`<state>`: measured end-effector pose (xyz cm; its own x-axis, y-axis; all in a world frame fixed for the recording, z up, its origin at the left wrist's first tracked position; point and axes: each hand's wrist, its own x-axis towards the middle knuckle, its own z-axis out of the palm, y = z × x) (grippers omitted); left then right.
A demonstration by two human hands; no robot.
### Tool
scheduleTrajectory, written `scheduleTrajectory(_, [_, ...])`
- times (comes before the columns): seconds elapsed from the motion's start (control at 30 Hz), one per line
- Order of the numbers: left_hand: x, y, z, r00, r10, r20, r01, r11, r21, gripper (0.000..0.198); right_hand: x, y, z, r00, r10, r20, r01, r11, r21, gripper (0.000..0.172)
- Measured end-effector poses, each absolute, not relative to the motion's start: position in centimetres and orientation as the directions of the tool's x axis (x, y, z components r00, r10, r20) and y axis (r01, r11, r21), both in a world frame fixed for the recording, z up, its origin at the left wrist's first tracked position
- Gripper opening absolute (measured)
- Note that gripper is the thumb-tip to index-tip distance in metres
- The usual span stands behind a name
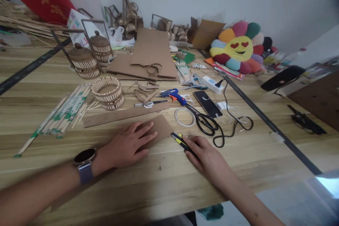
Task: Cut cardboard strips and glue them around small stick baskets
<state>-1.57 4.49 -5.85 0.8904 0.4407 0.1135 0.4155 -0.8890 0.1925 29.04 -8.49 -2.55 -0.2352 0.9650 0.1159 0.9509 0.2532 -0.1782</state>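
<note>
A small piece of brown cardboard (162,127) lies on the wooden table, and my left hand (127,144) rests on it with fingers spread. In my right hand (206,155) is a yellow and black utility knife (180,140), its tip at the cardboard's right corner. Behind the left hand lies a long cardboard strip (106,116). A round basket of short sticks (108,95) stands open-topped behind the strip. Further right are a blue hot glue gun (173,94), a roll of tape (184,117) and black-handled scissors (206,123).
Bundles of wooden sticks (66,113) lie at the left. Two lidded stick buckets (83,64) and large cardboard sheets (152,49) stand further back. At the right are a phone (208,104), a power strip (212,84), its black cable (233,130) and a flower cushion (238,51).
</note>
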Motion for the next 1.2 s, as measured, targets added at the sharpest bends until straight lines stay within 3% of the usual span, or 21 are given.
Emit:
scheduleTrajectory(0.27, [-1.4, 4.8, -6.1, 0.911, 0.385, 0.147, 0.358, -0.916, 0.179, 0.056, 28.7, -8.6, -2.9, -0.274, 0.954, 0.119, 0.955, 0.285, -0.084, 0.04])
scheduleTrajectory(1.2, [-1.2, 4.8, -5.5, 0.905, 0.407, 0.122, 0.376, -0.901, 0.215, 0.049, 25.4, -9.7, -3.1, -0.295, 0.946, 0.134, 0.955, 0.295, 0.017, 0.041])
